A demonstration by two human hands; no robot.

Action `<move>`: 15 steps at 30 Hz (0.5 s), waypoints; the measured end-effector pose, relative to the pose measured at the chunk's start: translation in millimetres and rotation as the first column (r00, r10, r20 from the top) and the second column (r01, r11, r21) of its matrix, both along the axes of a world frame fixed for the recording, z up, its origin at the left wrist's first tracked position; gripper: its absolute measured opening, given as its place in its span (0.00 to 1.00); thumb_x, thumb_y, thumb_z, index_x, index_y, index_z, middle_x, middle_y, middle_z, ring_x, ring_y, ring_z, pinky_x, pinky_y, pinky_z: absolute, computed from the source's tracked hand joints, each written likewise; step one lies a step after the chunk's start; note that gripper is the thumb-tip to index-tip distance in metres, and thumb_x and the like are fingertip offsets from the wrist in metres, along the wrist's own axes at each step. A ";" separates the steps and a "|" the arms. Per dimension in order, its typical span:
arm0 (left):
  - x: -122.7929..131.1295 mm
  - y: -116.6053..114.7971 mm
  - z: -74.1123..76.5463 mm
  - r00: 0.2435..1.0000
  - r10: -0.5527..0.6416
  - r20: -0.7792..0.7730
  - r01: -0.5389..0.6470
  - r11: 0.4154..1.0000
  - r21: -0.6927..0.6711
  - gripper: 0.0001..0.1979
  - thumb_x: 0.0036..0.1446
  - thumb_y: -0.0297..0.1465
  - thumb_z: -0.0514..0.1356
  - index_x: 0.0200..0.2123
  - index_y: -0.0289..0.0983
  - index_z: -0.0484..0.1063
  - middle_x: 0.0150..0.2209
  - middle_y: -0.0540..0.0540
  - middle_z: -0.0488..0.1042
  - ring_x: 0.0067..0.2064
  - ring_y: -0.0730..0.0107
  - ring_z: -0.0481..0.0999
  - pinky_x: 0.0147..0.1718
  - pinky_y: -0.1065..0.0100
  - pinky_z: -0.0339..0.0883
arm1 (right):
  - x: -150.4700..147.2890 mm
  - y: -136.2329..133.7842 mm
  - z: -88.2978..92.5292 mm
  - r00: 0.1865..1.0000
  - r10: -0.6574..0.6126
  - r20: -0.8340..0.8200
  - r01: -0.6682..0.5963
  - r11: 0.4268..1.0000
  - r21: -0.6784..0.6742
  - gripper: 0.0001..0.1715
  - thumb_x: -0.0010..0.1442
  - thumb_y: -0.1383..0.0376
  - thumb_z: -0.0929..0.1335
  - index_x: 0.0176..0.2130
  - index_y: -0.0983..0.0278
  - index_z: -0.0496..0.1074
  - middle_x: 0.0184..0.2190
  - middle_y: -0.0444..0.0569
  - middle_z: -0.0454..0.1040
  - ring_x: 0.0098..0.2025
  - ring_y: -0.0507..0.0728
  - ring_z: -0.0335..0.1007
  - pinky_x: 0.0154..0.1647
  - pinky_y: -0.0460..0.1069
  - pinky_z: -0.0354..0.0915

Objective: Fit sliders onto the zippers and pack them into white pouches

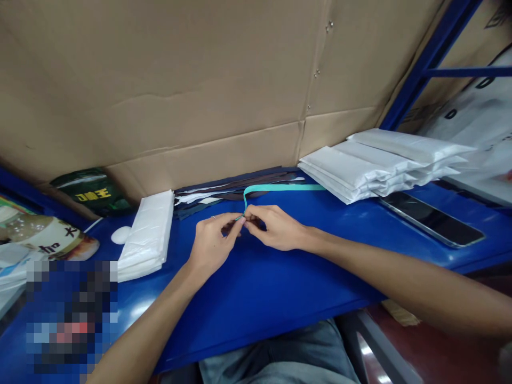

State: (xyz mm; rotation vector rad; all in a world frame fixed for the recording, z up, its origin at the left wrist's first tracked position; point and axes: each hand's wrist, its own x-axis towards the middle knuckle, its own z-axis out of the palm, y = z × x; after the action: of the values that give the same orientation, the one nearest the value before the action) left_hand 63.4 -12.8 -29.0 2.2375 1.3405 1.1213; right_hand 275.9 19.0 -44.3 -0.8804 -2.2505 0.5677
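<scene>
A narrow turquoise strip (280,188) that looks like fabric tape runs from beside the white packets on the right, bends, and drops to my fingertips. My left hand (214,240) pinches the near end of it. Against that, my right hand (276,228) also pinches the strip, its fingertips touching those of the left. The very end is mostly hidden between the fingers. Behind my hands lie several dark, brown and white strips (224,191) in a flat bundle along the cardboard.
White packets are stacked at the right (360,165) and left (148,229). A phone (434,218) lies on the blue table (240,314). At far left are a bottle (52,237), a dark green bag (94,192) and a white round object (121,235). A cardboard wall (192,80) stands behind.
</scene>
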 end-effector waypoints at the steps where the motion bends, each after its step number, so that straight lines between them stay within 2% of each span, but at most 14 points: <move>1: -0.1 -0.7 1.5 1.000 0.007 0.007 -0.007 1.000 0.026 0.11 0.71 0.36 0.63 0.45 0.41 0.86 0.37 0.48 0.87 0.32 0.67 0.85 0.36 0.67 0.80 | -0.8 -1.6 1.1 1.000 0.007 -0.001 -0.007 1.000 0.003 0.06 0.72 0.64 0.64 0.39 0.60 0.67 0.33 0.45 0.75 0.32 0.54 0.68 0.36 0.49 0.59; 5: -1.0 -2.7 9.3 1.000 0.022 0.018 -0.024 0.995 0.099 0.09 0.71 0.35 0.64 0.43 0.40 0.86 0.33 0.49 0.85 0.29 0.70 0.82 0.29 0.71 0.75 | -1.3 -5.6 7.5 0.999 -0.013 0.040 0.010 0.998 0.066 0.07 0.74 0.64 0.61 0.40 0.59 0.64 0.34 0.46 0.73 0.33 0.55 0.65 0.36 0.50 0.58; 9: -9.1 2.7 17.2 0.997 0.075 -0.030 -0.072 0.991 0.112 0.10 0.70 0.37 0.64 0.40 0.41 0.86 0.32 0.49 0.85 0.30 0.69 0.82 0.29 0.70 0.74 | 4.2 0.5 13.5 0.982 -0.096 0.160 0.068 0.982 0.174 0.09 0.77 0.63 0.59 0.43 0.60 0.66 0.39 0.50 0.74 0.35 0.56 0.66 0.38 0.51 0.57; 12: -28.2 14.6 23.6 0.981 0.183 -0.072 -0.174 0.978 0.115 0.12 0.70 0.39 0.64 0.40 0.40 0.85 0.32 0.49 0.85 0.31 0.68 0.83 0.34 0.69 0.76 | 16.3 14.4 14.3 0.937 -0.219 0.273 0.162 0.963 0.217 0.09 0.77 0.64 0.60 0.45 0.61 0.68 0.41 0.53 0.75 0.39 0.59 0.68 0.39 0.52 0.59; 15: -65.1 34.1 29.4 0.933 0.341 -0.115 -0.327 0.937 0.122 0.15 0.71 0.43 0.62 0.43 0.39 0.84 0.32 0.47 0.84 0.33 0.65 0.84 0.36 0.67 0.76 | 37.1 33.1 12.9 0.838 -0.380 0.392 0.268 0.912 0.311 0.10 0.75 0.66 0.62 0.45 0.64 0.71 0.47 0.61 0.75 0.48 0.65 0.70 0.43 0.54 0.62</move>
State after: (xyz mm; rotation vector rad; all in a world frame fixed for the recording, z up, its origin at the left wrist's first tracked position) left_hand -1.7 21.4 0.4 2.2443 1.8131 1.1861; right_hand 313.0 52.1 -31.4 -1.3348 -2.4138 -0.0879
